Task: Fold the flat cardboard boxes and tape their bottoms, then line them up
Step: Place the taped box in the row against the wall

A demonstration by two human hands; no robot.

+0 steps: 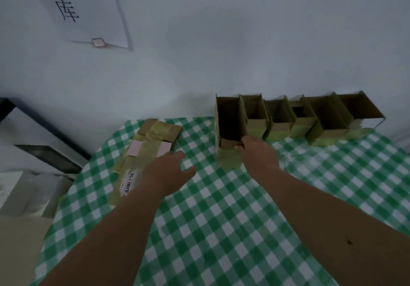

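A: What blocks the right hand (258, 152)?

B: Its fingers (239, 145) hook the near rim of the end box (228, 128). Beyond and to their right, the box row (310, 119) stands along the wall (221, 52), closing that side.

A: And the left hand (168, 172)?

B: Just past its fingers (177, 154) the flat stack (150, 145) lies low. Between both hands and nearer, the worktop (221, 219) is bare cloth.

1. Dim, cool, even light; no glare anywhere.
2. Soft shadow on the wall (221, 41) behind the row of boxes (299, 119).
3. Box interiors are dark.
4. Slight blur throughout.
5. Wide-angle bending tilts the poster (84, 8), up and left of the boxes.
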